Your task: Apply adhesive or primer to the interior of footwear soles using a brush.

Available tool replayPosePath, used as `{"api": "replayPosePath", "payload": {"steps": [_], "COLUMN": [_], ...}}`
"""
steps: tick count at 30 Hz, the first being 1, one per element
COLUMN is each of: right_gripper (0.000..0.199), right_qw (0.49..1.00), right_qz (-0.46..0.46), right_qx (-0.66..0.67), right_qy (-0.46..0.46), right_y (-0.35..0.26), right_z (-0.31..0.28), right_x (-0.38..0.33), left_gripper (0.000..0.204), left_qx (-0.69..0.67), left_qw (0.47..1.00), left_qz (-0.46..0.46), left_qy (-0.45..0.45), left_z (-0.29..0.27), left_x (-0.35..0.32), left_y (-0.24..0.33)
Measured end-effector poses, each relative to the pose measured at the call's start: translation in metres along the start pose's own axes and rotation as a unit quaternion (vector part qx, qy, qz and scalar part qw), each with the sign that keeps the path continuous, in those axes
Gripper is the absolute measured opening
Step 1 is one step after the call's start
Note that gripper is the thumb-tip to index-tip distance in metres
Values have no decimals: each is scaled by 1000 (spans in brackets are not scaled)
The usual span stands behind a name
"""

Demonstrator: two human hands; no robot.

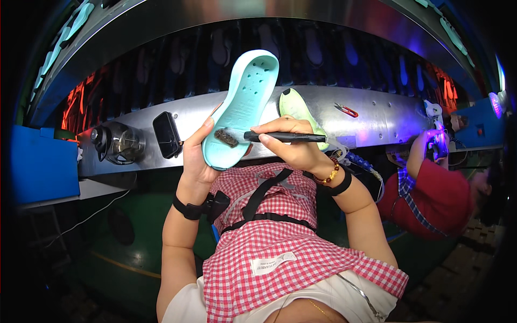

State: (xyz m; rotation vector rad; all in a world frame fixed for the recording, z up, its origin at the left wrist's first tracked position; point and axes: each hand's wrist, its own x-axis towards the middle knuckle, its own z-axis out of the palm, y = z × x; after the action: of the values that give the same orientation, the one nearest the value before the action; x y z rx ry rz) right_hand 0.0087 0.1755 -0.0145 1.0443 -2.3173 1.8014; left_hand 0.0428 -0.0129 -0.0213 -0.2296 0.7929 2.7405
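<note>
Left hand (198,152) gripping turquoise shoe sole (249,97) by its edge, held up over metal surface (371,121), holes at far end. Right hand (296,148) closed around black-handled brush (288,137), bristles at sole's near end. Green sole (295,105) behind right hand; red-handled snips (346,110) farther right, lying on surface.

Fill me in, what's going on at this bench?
A person holds a turquoise shoe sole tilted up in the left hand. The right hand grips a black-handled brush, its dark bristles at the inner face of the sole's near end. A light green sole lies on the metal bench just beyond the right hand, with small red-handled snips to its right. Another person in red sits further right.
</note>
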Motion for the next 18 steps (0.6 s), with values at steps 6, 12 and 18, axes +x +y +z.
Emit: {"api": "replayPosePath", "payload": {"steps": [6, 12, 18], "right_gripper": [15, 20, 22], "right_qw": [984, 972, 940], "right_qz": [-77, -129, 112], "right_qx": [-92, -134, 322], "right_qy": [128, 142, -17], "right_y": [25, 32, -10], "right_z": [-11, 5, -47], "right_x": [14, 14, -30], "left_gripper": [51, 51, 52], "left_qx": [-21, -27, 113], "left_qw": [999, 999, 993], "left_qz": [-26, -27, 44], "left_qy": [12, 21, -16], "left_z": [-8, -13, -4], "left_x": [-2, 0, -16], "left_y": [-4, -13, 21]}}
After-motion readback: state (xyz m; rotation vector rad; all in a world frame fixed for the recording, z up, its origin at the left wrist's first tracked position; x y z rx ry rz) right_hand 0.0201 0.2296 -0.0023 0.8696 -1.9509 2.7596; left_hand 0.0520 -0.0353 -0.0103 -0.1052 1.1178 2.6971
